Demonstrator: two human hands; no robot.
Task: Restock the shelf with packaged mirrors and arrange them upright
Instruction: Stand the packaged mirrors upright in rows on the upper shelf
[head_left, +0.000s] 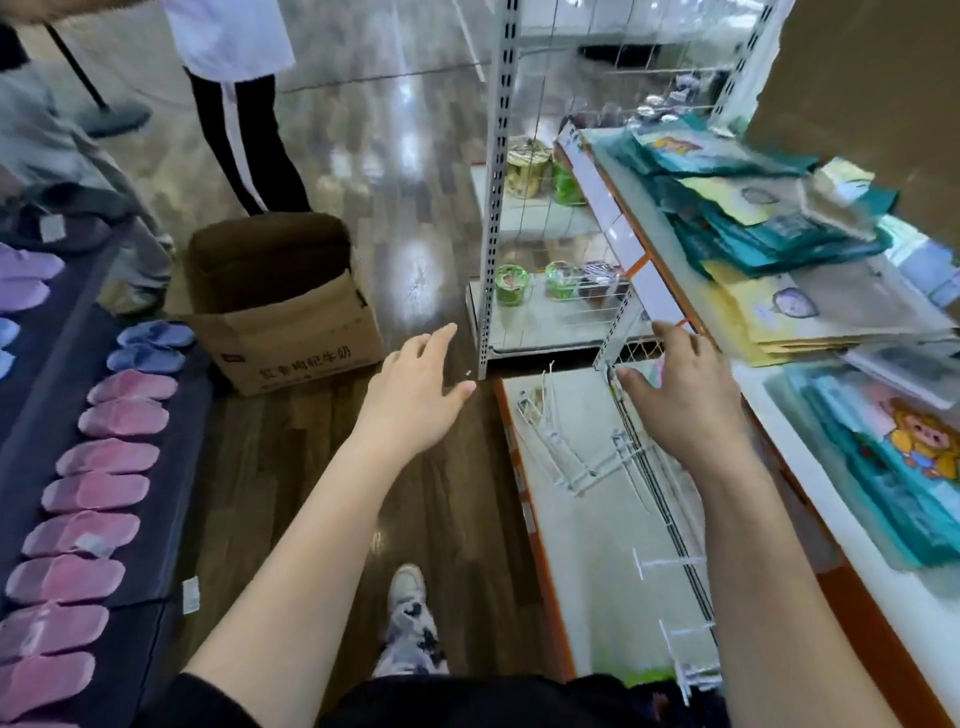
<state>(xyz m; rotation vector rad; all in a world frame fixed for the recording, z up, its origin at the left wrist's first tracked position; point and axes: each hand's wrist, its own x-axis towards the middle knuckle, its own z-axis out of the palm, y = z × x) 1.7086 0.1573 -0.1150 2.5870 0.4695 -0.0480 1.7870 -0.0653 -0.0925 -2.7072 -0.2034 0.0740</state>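
Flat packaged items, teal and yellow, lie in loose stacks (763, 218) on the upper white shelf (810, 467) at the right. More colourful packs (893, 467) lie flat nearer me. My left hand (415, 389) hovers open over the floor, empty, fingers spread toward the shelf post. My right hand (685, 395) is open and empty, reaching over the wire divider (623, 332) at the shelf's end. The lower shelf (597, 545) below it holds only white wire racks. The view is blurred.
An open cardboard box (280, 306) stands on the wooden floor ahead left. Rows of pink and blue slippers (98, 467) fill a dark table at the left. Two people stand behind the box. A metal rack (524, 249) ahead holds cup containers.
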